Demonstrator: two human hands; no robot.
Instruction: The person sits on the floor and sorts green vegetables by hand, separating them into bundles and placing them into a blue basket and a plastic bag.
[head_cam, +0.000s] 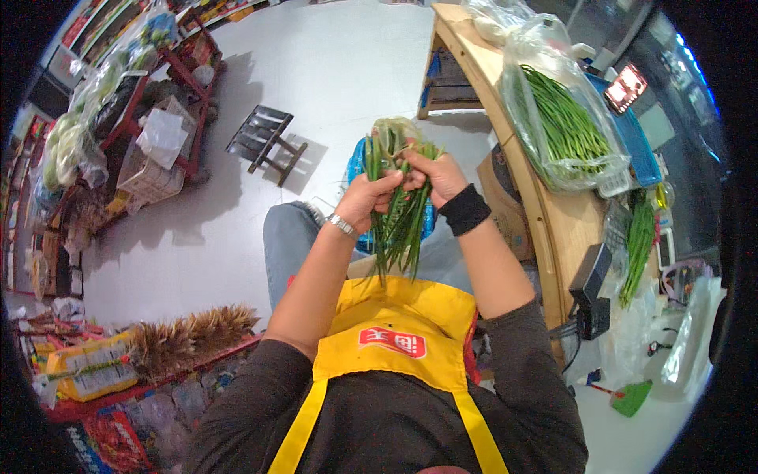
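Observation:
Both hands meet in front of me, over my lap. My left hand [368, 198], below a metal wristwatch, grips part of a bunch of green leafy stalks [402, 231], perhaps garlic chives, whose ends hang towards my yellow apron. My right hand [437, 175], with a black wristband, holds the same bunch from the other side, its fingers close to those of the left. Pale, thin plant matter [394, 127] shows just beyond the fingers. Beneath the hands lies something blue [357, 160], largely hidden. More long green stalks [565, 118] lie in a clear plastic bag on the wooden table to the right.
A wooden table [553, 237] curves along my right, bearing a blue basket [642, 154], a lit phone [626, 89] and another green bunch [639, 249]. A small slatted stool [260, 139] stands ahead left. Red shelving [195, 89] with bagged vegetables is farther left; a feather duster [189, 338] lies near left.

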